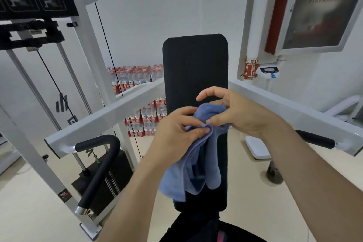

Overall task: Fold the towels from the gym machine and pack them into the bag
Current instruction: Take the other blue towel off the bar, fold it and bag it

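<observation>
towel (172, 173): blue one, bunched at the top and hanging loose, held up in front of the pad, not folded yet
left hand (174, 135): thumb and fingers pinching the towel's top edge
right hand (239, 112): right next to the left, thumb and fingers pinching the bunched bit, index finger arched up off it
pad (194, 65): black, upright, just behind the towel
frame (110, 116): white bars running off to both sides of the pad
weights (121, 167): black stack, lower left
bottles (135, 76): shrink-wrapped water packs piled by the back wall
</observation>
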Tool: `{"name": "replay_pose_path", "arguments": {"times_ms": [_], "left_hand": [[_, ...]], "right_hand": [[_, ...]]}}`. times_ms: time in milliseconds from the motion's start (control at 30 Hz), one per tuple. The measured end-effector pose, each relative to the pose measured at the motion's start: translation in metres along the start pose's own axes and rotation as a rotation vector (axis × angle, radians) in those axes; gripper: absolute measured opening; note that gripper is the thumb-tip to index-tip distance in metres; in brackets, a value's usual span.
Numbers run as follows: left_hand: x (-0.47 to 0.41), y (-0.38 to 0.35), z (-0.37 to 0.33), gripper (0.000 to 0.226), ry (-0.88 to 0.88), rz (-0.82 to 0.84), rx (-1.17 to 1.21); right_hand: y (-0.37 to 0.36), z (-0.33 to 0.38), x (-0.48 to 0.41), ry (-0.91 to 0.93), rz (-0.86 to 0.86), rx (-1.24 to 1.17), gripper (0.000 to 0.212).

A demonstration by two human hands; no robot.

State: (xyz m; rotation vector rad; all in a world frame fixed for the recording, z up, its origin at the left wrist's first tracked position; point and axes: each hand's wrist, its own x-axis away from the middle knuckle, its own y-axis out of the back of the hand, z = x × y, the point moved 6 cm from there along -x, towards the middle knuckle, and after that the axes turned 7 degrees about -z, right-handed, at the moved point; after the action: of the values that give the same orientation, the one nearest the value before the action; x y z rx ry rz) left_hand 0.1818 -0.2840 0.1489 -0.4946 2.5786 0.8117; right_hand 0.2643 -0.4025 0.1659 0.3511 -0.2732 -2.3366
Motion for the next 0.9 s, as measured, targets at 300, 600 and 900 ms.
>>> {"name": "replay_pose_path", "arguments": {"times_ms": [300,600,900], "left_hand": [[0.004,0.010,0.003,0.002,-0.034,-0.126,0.008],[0.009,0.012,0.012,0.006,-0.044,-0.058,-0.196],[-0.003,0.020,-0.017,0.006,0.054,-0.042,0.085]], "right_hand": [[0.002,-0.020,0.003,-0.159,-0.215,-0.303,0.026],[0.000,-0.017,0.004,-0.099,-0.275,0.064,0.010],[-0.014,-0.010,0.017,-0.092,-0.254,-0.049,0.013]]}}
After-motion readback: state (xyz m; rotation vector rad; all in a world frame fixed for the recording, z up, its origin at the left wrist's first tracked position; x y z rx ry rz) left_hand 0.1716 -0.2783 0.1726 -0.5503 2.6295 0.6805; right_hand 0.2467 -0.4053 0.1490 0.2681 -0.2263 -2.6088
